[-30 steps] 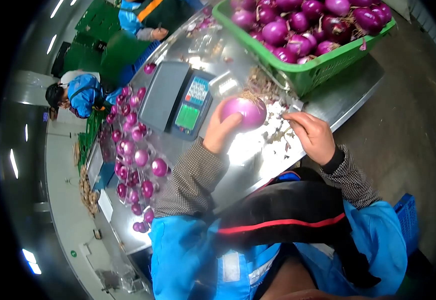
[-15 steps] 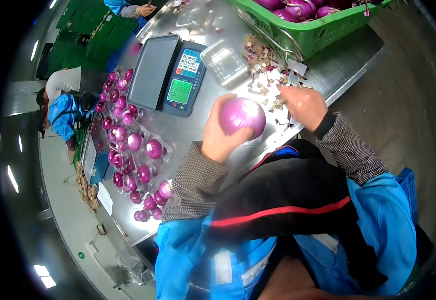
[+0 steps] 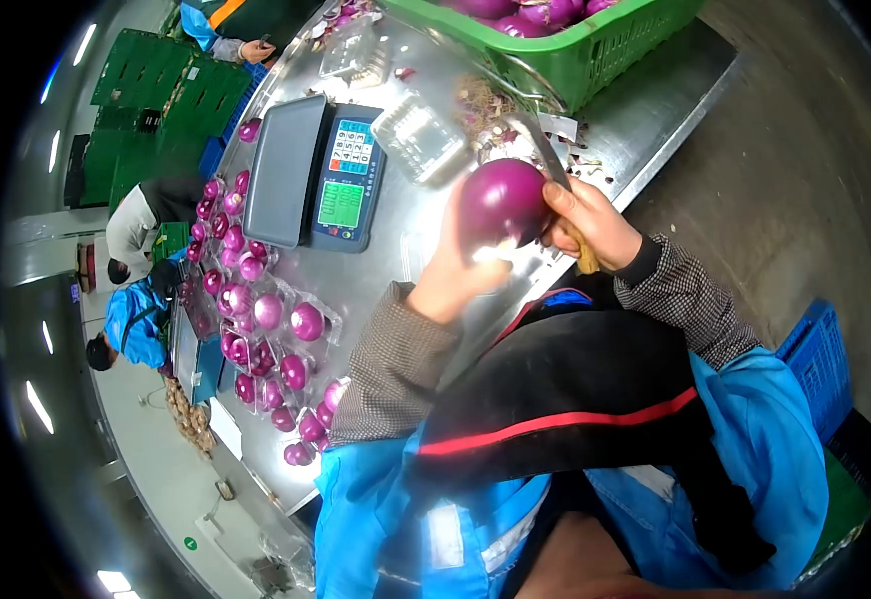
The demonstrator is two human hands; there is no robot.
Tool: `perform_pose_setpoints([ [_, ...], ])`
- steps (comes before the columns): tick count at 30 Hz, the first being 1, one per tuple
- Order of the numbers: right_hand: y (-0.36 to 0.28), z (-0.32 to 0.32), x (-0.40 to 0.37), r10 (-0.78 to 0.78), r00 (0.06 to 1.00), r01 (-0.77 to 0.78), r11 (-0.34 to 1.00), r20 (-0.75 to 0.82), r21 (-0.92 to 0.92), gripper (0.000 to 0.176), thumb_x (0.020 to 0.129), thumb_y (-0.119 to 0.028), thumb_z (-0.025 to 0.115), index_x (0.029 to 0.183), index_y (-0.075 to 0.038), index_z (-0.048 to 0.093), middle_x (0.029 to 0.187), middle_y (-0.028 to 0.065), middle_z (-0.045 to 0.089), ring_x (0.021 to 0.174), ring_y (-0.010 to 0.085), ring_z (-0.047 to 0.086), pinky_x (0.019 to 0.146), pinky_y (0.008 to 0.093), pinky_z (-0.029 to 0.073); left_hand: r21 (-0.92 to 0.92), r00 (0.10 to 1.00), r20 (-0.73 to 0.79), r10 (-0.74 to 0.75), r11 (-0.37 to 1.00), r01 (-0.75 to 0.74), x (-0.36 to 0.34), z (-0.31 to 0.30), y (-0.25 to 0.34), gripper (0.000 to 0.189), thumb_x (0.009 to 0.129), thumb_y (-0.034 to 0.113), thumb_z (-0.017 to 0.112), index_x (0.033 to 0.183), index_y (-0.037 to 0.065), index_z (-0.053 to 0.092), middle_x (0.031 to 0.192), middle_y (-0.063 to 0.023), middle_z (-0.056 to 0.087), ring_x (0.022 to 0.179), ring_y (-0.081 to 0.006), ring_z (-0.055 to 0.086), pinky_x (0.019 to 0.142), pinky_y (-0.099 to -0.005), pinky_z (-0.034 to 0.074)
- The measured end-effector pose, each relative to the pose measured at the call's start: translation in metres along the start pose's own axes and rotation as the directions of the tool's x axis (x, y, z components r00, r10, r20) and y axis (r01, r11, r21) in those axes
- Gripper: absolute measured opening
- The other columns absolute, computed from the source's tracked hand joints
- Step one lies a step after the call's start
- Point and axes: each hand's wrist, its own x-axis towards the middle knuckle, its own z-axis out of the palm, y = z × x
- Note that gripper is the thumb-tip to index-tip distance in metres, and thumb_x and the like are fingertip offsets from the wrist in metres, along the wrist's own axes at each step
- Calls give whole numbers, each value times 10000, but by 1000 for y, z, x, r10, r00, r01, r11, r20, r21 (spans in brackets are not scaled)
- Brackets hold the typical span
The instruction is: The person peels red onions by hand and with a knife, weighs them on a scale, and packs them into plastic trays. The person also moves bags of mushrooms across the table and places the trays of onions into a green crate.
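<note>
From here, the steel table (image 3: 670, 115) is stretching under and beyond both hands. Past the grip and slightly to its right, a green plastic crate (image 3: 610, 62) is standing at the table's far side, holding more purple-red onions. Ahead and to the left of the grip, a digital scale (image 3: 288, 172) is showing a lit green display, with nothing lying on its pan. Farther left, many smooth onions (image 3: 268, 311) are sitting in clear trays. Between the scale and the crate, a clear plastic container (image 3: 421, 140) is lying empty, just ahead of the grip.

The left hand (image 3: 445, 278) is closing around a large red onion (image 3: 503, 205), holding it above the table. The right hand (image 3: 600, 228) is gripping a knife (image 3: 552, 160) by its yellowish-brown handle, the blade pointing up and away beside the onion, the thumb resting near its side. Whether the edge is cutting, I cannot tell.

Loose skins (image 3: 495, 150) are littering the table just ahead of the onion. The onions in the trays look finished, I'd judge; the held one is looking mostly clean but is not yet in a tray, and the crate's supply is remaining to be handled.
</note>
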Motion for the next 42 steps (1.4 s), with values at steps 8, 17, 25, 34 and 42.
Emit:
perform_pose_setpoints([
  [8, 1, 5, -11, -564, 823, 218, 419, -64, -881, 183, 906, -235, 605, 1010, -86, 617, 720, 105, 574, 681, 226, 649, 597, 323, 500, -220, 973, -161, -165, 967, 128, -1, -9, -18, 779, 761, 90, 767, 1399, 14, 326, 1290, -122, 506, 1184, -222, 522, 997, -368, 444],
  [17, -23, 12, -16, -574, 723, 258, -291, 384, -921, 255, 779, -114, 586, 1031, -76, 592, 837, 38, 597, 757, 191, 652, 620, 306, 520, -49, 964, 26, -263, 963, 264, -7, 5, 22, 703, 749, 131, 778, 1327, -17, 405, 1242, -126, 560, 1149, -208, 545, 1013, -372, 429],
  [25, -2, -15, -28, -581, 792, 314, 125, 188, -941, 324, 863, -97, 612, 1180, -34, 608, 827, 75, 617, 709, 248, 635, 630, 350, 512, 149, 978, -196, -74, 983, 104, -9, 6, 15, 774, 699, 220, 834, 1320, 8, 424, 1245, -109, 526, 1143, -206, 532, 998, -338, 431],
  [34, 10, 2, -14, -390, 915, 230, 722, -109, -652, 379, 952, -259, 588, 1246, -21, 554, 840, 73, 625, 700, 176, 616, 638, 310, 494, 57, 978, -119, -170, 983, 177, 2, 3, -2, 912, 674, 167, 856, 1399, 7, 326, 1275, -148, 511, 1182, -230, 519, 997, -355, 453],
  [42, 3, 16, -22, -635, 770, 119, 43, 65, -992, 346, 784, -92, 644, 1128, -78, 607, 940, 96, 611, 757, 263, 655, 662, 376, 533, 770, 923, -245, 296, 638, 0, 2, 16, 1, 937, 599, 165, 868, 1366, 1, 356, 1235, -145, 463, 1142, -249, 521, 995, -372, 444],
])
